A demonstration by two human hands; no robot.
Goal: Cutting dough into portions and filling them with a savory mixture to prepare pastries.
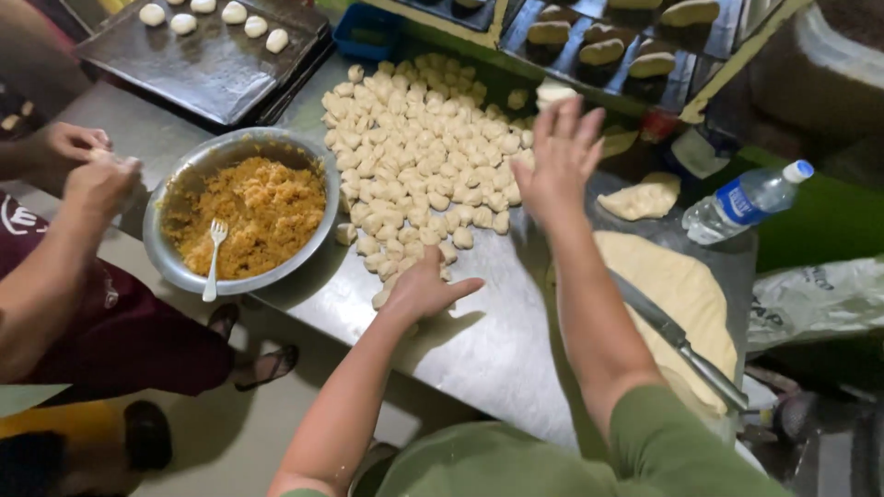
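Left hand (422, 290): laid flat with fingers spread, nothing gripped, pressed on the near edge of the heap of small dough pieces (419, 152) on the steel table (497, 345)
Right hand (559, 158): raised open, fingers splayed, nothing held, hovering over the far right side of the heap
Dough pieces: spread in a broad pile across the middle of the table, a few strays lying near the table's front edge under the left hand
Risk at the edge: the strays beside the left hand could be pushed off the front edge if the palm is swept outward
Knife (681, 345): a long blade is laid across the large flat sheet of dough (677, 294), just beside the right forearm; the arm could be nicked or the knife knocked off if the elbow is drawn back carelessly
Water bottle (748, 198): lying near the slab of dough (645, 198); it could be rolled by a wide sweep of the right hand
Filling bowl (241, 216): a metal bowl of orange crumbly filling with a white fork (214, 258) stands just left of the heap; pieces could be shoved against its rim
Other person's hands (87, 166): held together at the left around something small, well apart from the heap
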